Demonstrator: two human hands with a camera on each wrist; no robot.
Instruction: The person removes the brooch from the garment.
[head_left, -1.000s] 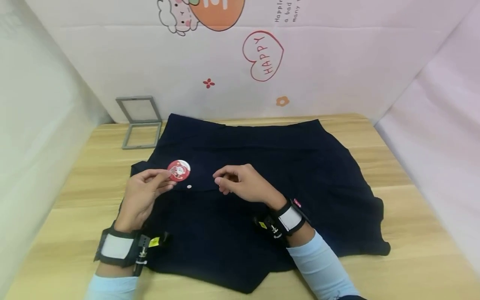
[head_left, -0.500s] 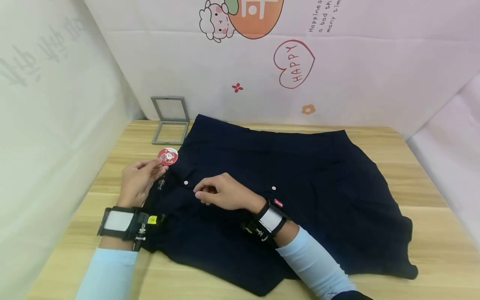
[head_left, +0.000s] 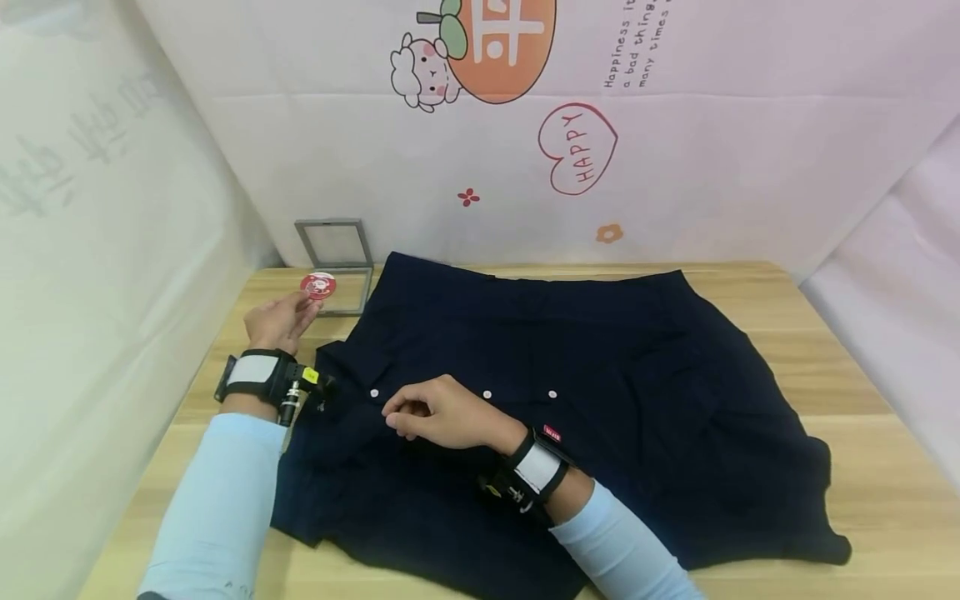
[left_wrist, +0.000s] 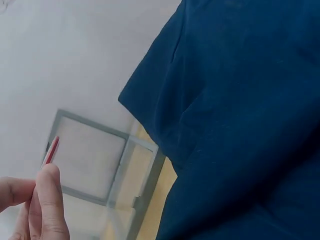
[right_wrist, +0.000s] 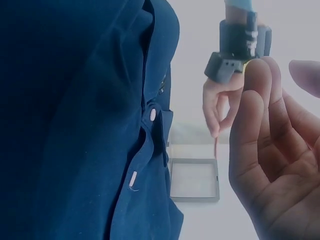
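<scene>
My left hand pinches a thin round badge, red and white with a small cartoon figure, by its near edge. In the head view the badge overlaps the lower half of a hinged case with grey rims and see-through panels, whose lid stands raised. The left wrist view catches the badge edge-on. Loosely curled, my right hand hovers over a dark navy shirt and holds nothing; its palm shows bare in the right wrist view.
Spread across most of the wooden table, the shirt bears white buttons and a red tag. A white printed cloth rises behind the table, and another white cloth hangs at the left.
My left hand has carried the badge away from over the shirt, forward and left to the case. My right hand has shifted slightly left over the shirt; the head view has swung a little left.
</scene>
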